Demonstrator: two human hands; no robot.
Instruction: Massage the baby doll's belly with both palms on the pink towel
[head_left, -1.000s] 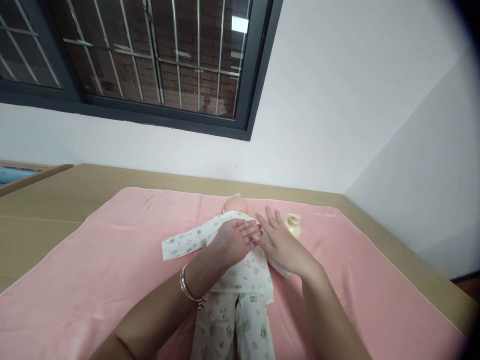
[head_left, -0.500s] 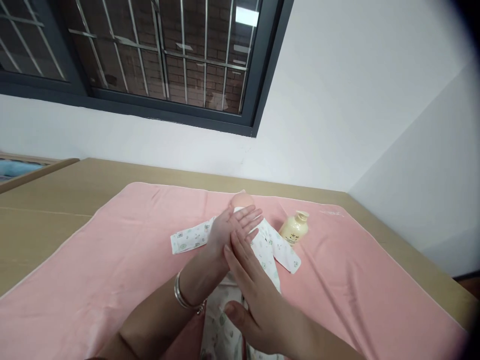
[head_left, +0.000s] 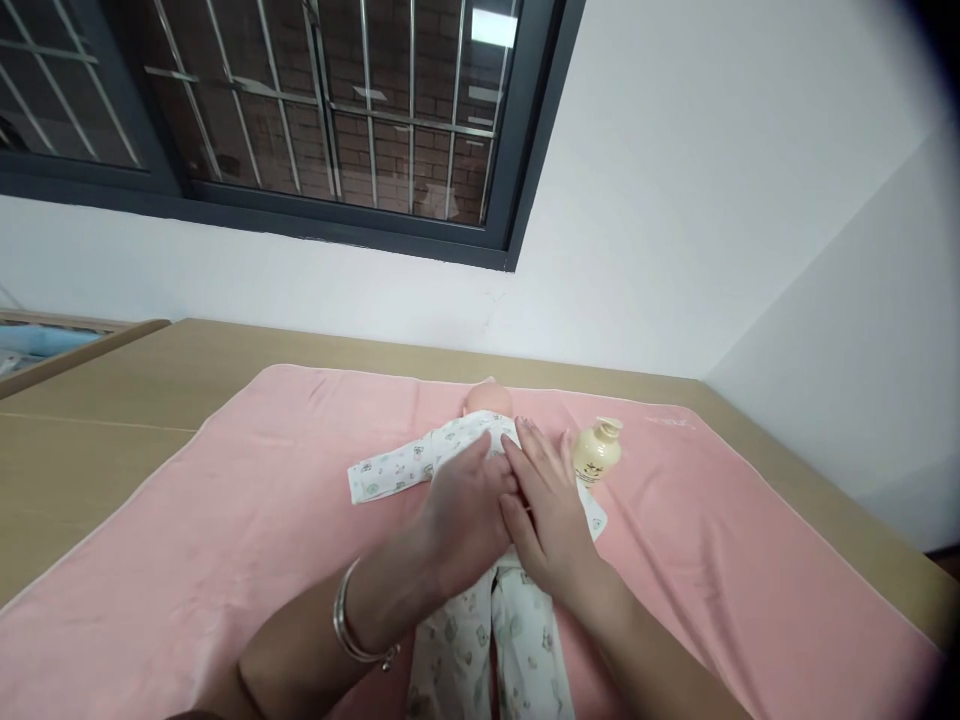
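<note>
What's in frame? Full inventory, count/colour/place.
baby doll: 1, white printed clothes, lying mid-towel, head toward wall
towel: 1, pink, spread over table
lotion bottle: 1, cream, on towel beside doll's arm
table: 1, tan wood, against wall
window: 1, dark frame with metal bars, upper left
bracelet: 1, silver, left wrist
left hand: flat on doll's torso
right hand: flat on doll's torso, beside left
</note>
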